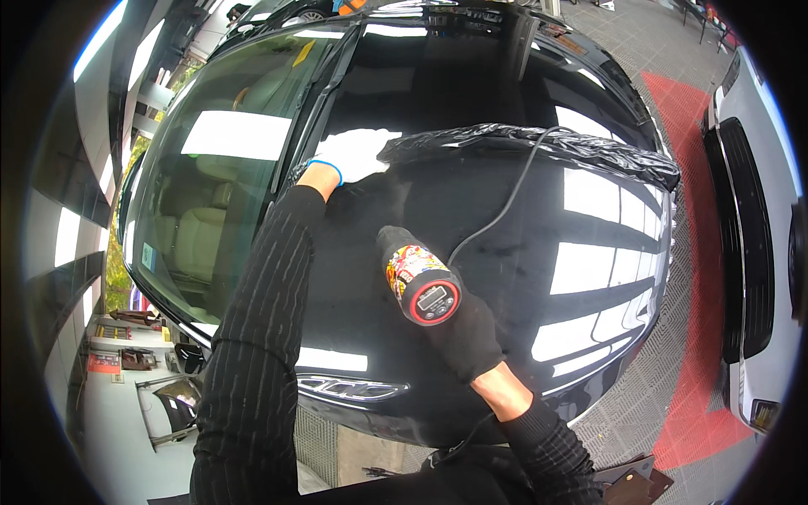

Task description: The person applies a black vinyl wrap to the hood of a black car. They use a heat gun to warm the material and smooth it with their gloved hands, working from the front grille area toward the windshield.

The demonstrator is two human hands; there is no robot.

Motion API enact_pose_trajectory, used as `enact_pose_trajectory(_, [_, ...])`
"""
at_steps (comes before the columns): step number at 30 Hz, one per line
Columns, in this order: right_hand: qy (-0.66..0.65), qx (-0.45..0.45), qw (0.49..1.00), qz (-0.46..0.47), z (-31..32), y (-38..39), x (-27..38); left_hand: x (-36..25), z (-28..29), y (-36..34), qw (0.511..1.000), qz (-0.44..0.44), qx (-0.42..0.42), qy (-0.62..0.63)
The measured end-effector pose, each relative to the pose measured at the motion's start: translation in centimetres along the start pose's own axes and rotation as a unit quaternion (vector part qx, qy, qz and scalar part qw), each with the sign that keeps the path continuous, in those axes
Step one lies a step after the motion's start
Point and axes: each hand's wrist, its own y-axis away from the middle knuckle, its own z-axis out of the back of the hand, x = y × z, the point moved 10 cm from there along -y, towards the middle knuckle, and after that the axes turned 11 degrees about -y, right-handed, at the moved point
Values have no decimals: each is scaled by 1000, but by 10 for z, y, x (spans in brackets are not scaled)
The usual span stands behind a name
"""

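Observation:
My left hand (349,156), in a white glove with a blue cuff, grips the end of a crumpled strip of glossy black film (522,139) near the windshield. The film stretches across the black hood (497,206) to its right edge. My right hand (471,332), in a black glove, holds a heat gun (417,273) with a patterned barrel and red-ringed display; its nozzle points up-left toward the hood below my left hand. The gun's dark cord (497,217) runs up over the film.
The windshield (210,206) lies to my left. A white car (762,252) stands at the right, beyond red and grey floor tiles (682,396). At the lower left a dark panel on a stand (177,404) is by the wall. Dark flat pieces (635,484) lie at the bottom right.

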Motion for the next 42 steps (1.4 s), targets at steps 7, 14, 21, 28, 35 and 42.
enact_pose_trajectory(7, [-13,7,999,37,-15,-3,1,1,-10,0,997,32,62,27])
enact_pose_trajectory(14, [-34,6,999,-3,-15,-8,2,-11,-2,7,993,25,85,78])
enact_pose_trajectory(21, [-51,15,999,7,-23,-10,1,-14,-7,8,987,7,123,107])
enact_pose_trajectory(28, [-39,31,999,11,-30,-11,-2,-13,-22,4,986,-15,114,122])
enact_pose_trajectory(35, [-55,-2,997,49,-14,-4,9,-23,-17,6,983,-52,46,170])
enact_pose_trajectory(42, [-12,11,1000,26,-13,2,10,-42,2,21,969,-85,53,226])
